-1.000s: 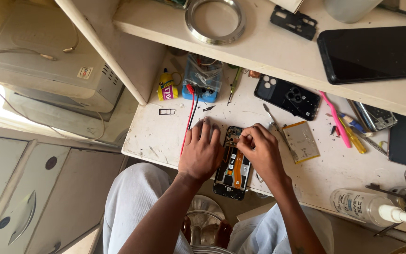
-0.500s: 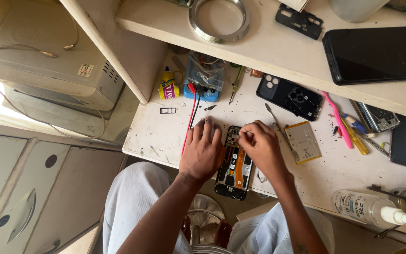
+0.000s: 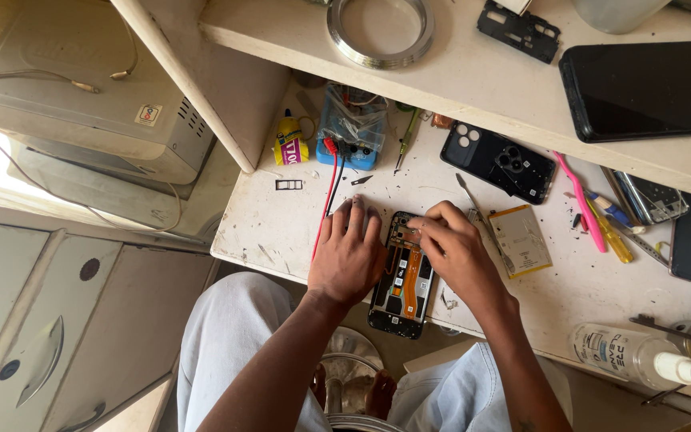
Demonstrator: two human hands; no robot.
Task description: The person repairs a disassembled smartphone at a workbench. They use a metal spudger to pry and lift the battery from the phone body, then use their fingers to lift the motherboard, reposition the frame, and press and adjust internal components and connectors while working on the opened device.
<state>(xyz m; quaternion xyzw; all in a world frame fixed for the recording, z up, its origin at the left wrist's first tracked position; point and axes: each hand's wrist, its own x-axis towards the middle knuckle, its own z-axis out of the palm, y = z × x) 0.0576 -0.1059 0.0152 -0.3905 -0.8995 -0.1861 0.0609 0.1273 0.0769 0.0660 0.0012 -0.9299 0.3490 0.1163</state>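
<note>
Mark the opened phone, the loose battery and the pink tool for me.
opened phone [image 3: 400, 292]: head view, on the orange flex strip inside its frame.
battery [image 3: 521, 240]: head view, middle of its pale top face.
pink tool [image 3: 584, 210]: head view, midway along its handle.

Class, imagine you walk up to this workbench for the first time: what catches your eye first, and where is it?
An opened phone with an orange ribbon cable lies at the near edge of the white table. The left hand rests flat beside it, and the right hand presses its fingertips on the upper end. A black back cover lies behind them, a pale battery to the right, and a large dark phone sits on the shelf above.
</note>
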